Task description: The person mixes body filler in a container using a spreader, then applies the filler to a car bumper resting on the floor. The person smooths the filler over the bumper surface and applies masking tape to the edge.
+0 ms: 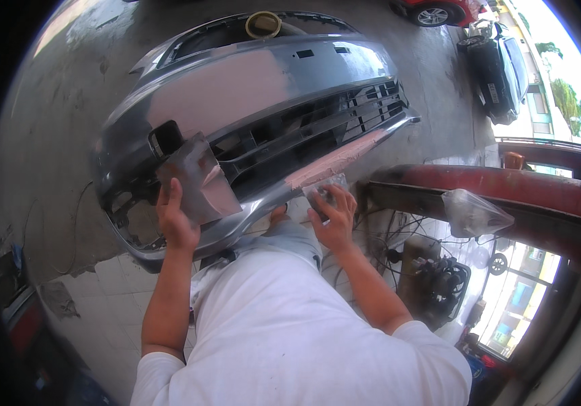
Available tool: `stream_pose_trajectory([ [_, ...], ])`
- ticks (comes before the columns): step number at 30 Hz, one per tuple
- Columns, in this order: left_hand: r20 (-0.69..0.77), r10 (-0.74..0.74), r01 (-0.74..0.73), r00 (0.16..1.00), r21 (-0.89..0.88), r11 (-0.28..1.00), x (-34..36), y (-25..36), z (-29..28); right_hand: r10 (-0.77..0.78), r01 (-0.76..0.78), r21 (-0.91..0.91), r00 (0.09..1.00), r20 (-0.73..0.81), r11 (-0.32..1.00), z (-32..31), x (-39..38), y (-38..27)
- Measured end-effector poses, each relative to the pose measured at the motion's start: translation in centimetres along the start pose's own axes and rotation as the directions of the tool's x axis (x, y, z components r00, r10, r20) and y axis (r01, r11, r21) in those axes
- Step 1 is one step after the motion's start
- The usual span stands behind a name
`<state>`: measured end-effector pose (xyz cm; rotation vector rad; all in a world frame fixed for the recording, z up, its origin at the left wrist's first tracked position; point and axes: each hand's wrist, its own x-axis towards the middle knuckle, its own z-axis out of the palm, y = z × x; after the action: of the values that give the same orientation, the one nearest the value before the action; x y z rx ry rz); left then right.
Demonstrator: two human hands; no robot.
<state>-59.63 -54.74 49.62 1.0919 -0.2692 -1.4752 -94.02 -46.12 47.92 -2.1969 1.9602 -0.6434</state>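
Observation:
A grey car bumper (338, 57) lies in front of me, with a broad pink filler patch (219, 88) on its face. Along its lower lip runs a rough strip of pink filler (338, 161). My left hand (178, 220) is closed on the edge of a flat mixing board (192, 169), which carries a smear of pink putty (220, 195). Between the fingers of my right hand (334, 220) is a flat, greyish filler spreader (324, 184), close to the near end of the strip. Its working edge is partly blurred, so contact is unclear.
An open round tin (263, 25) sits at the bumper's far edge. To the right stretches a red and black beam (534, 189), with a clear plastic cone-shaped bag (473, 213) beside it. Below stands a compressor-like machine (439, 274). A dark car (500, 71) and a red car (432, 15) are parked beyond.

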Motion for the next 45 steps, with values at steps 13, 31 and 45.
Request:
stream_pose_trajectory([
  [13,0.088,-0.121,0.113,0.989,0.085,0.990,-1.8,1.9,3.1,0.274,-0.182,0.285,0.906,-0.324,0.941,2.9,0.6,3.8],
  [31,0.065,-0.054,0.038,0.996,0.223,0.974,-6.4,-3.0,10.7,0.375,-0.247,0.419,0.891,-0.257,0.874,4.4,0.3,15.1],
  [45,-0.027,0.052,-0.047,0.998,0.163,0.986,-8.1,-7.1,15.6,0.252,-0.050,0.953,0.967,-0.028,0.299,-7.9,3.3,7.7],
])
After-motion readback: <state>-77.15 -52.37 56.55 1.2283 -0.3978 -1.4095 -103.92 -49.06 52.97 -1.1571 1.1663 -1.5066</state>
